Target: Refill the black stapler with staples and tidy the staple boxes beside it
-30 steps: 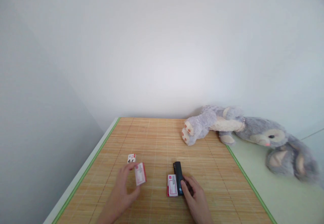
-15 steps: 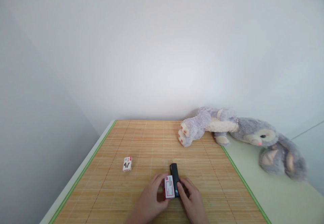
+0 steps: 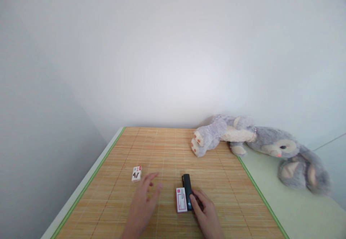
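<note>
My left hand (image 3: pixel 142 203) is over the mat with its fingers apart and nothing in them. Just beyond its fingertips lies a small white box (image 3: pixel 136 174) with a dark picture and red print. My right hand (image 3: pixel 204 212) holds a black stapler (image 3: pixel 187 190) by its near end, the thumb on top and the fingers along the right side. Against the stapler's left side rests a white box with a pink-red border (image 3: pixel 181 200), which neither hand appears to hold.
A bamboo mat (image 3: pixel 162 149) with green edging covers most of the pale table (image 3: pixel 305 203). Along the back right lies a grey plush rabbit (image 3: pixel 240 132), partly on the mat. The wall (image 3: pixel 173 52) rises behind the table.
My left hand has let go of the pink-bordered box and moved left, close to the small white box. My right hand stays on the stapler.
</note>
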Motion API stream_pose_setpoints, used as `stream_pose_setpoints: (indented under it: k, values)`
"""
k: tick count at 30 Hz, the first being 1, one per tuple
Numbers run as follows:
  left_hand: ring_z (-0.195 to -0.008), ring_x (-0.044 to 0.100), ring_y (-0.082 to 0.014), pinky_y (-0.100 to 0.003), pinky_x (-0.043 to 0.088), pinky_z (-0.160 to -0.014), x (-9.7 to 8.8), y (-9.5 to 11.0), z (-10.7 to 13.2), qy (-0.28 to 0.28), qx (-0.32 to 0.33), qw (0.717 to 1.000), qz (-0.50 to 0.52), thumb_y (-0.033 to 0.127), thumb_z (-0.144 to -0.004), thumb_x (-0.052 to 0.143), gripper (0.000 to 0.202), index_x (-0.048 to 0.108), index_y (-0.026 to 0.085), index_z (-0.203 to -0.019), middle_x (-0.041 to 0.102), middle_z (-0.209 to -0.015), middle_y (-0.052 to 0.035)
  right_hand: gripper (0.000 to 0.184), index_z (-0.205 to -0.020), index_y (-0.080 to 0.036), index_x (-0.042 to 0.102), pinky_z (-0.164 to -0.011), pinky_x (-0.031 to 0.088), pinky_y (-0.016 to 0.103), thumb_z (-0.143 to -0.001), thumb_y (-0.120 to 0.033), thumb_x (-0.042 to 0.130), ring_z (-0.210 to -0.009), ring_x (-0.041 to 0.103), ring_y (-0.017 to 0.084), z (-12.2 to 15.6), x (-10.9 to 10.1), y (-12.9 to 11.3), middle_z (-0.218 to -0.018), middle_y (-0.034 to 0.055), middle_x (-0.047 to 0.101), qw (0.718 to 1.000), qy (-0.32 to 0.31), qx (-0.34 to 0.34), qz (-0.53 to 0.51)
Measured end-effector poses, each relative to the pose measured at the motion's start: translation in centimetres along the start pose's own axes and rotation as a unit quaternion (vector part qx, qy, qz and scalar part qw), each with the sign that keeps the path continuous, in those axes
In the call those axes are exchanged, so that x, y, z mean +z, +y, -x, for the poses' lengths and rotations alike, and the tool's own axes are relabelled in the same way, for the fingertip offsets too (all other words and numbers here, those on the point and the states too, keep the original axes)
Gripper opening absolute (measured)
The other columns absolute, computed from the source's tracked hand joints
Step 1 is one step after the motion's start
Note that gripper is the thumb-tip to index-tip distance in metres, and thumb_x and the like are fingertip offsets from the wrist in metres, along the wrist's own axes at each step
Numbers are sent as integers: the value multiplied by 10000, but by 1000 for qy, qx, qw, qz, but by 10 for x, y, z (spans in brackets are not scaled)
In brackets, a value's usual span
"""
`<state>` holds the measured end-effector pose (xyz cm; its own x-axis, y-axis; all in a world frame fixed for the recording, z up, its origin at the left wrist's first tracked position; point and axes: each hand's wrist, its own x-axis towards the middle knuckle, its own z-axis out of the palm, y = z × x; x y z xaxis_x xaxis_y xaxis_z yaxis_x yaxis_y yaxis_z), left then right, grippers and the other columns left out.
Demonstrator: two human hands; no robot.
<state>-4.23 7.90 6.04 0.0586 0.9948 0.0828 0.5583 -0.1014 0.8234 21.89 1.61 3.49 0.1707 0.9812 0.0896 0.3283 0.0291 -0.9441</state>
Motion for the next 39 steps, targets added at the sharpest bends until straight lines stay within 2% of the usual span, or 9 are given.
stream_pose_setpoints:
  k: [3, 6, 17, 21, 25, 29, 32, 35, 39]
  values:
    - [-1069, 647, -302, -479, 542, -939, -54, -37, -39, 145, -51, 988, -36, 615, -899, 550, 511, 672, 264, -1250, 674, -1244, -87, 456, -1157, -221, 783, -799, 604, 334, -973, -586, 581, -892, 712, 247, 0, 1, -1, -995, 100, 754, 1000, 6, -7, -4]
    - [-900, 684, -279, -459, 555, -872, -70, -58, -66, 95, -83, 992, -1, 654, -849, 577, 557, 719, 226, -1176, 731, -1061, -78, 456, -1125, -220, 787, -758, 606, 322, -966, -595, 583, -848, 709, 241, 0, 2, 0, -973, 98, 750, 1000, 10, -4, -7]
    - [-854, 725, -227, -346, 566, -799, 69, 11, -57, -57, -22, 992, 112, 553, -897, 594, 412, 771, 207, -1033, 788, -959, -69, 436, -1164, -215, 759, -827, 577, 333, -1011, -552, 528, -892, 692, 242, -1, 4, 1, -988, 95, 723, 1000, -21, 11, 12]
    - [-891, 727, -244, -384, 573, -835, 77, 22, -46, -54, -17, 992, 113, 561, -920, 573, 422, 772, 210, -1046, 784, -997, -85, 411, -1169, -224, 765, -823, 588, 333, -1012, -531, 541, -896, 707, 242, -1, 4, 0, -990, 93, 733, 1000, -24, 6, 6]
    - [-1201, 662, -274, -463, 505, -1076, 70, 24, -22, -20, -26, 994, 101, 569, -997, 448, 519, 690, 207, -1278, 699, -1300, -130, 422, -1300, -232, 712, -916, 601, 374, -995, -494, 579, -1043, 719, 270, 6, -4, 13, -1159, 121, 742, 999, 5, -5, 31]
    - [-1536, 347, -257, -483, 269, -1289, 73, 20, 16, -42, -109, 979, 169, 608, -1010, 405, 657, 450, 217, -1537, 410, -1638, -105, 806, -1571, -247, 441, -1175, 417, 595, -861, -462, 755, -1425, 489, 383, 19, -3, 37, -1521, 145, 548, 987, -18, -52, 151]
    - [-1589, 193, -226, -413, 176, -1316, 90, 19, 40, -93, -150, 950, 258, 639, -990, 423, 769, 298, 212, -1617, 258, -1708, -61, 950, -1640, -266, 277, -1225, 230, 720, -833, -391, 763, -1515, 308, 425, 27, 13, 54, -1632, 121, 380, 968, -75, -71, 230]
    - [-1604, 98, -217, -390, 97, -1322, 113, 24, 52, -81, -143, 951, 261, 624, -987, 439, 811, 215, 201, -1641, 163, -1734, -43, 904, -1659, -269, 182, -1236, 213, 717, -885, -260, 650, -1512, 327, 387, 30, 25, 63, -1649, 107, 332, 960, -93, -75, 254]
    - [-1611, 20, -213, -403, 60, -1323, 145, 45, 51, -79, -126, 962, 231, 512, -1014, 410, 759, 150, 186, -1648, 63, -1750, -55, 851, -1662, -269, 161, -1255, 141, 715, -916, -223, 568, -1504, 369, 339, 25, 3, 65, -1637, 105, 366, 959, -73, -74, 262]
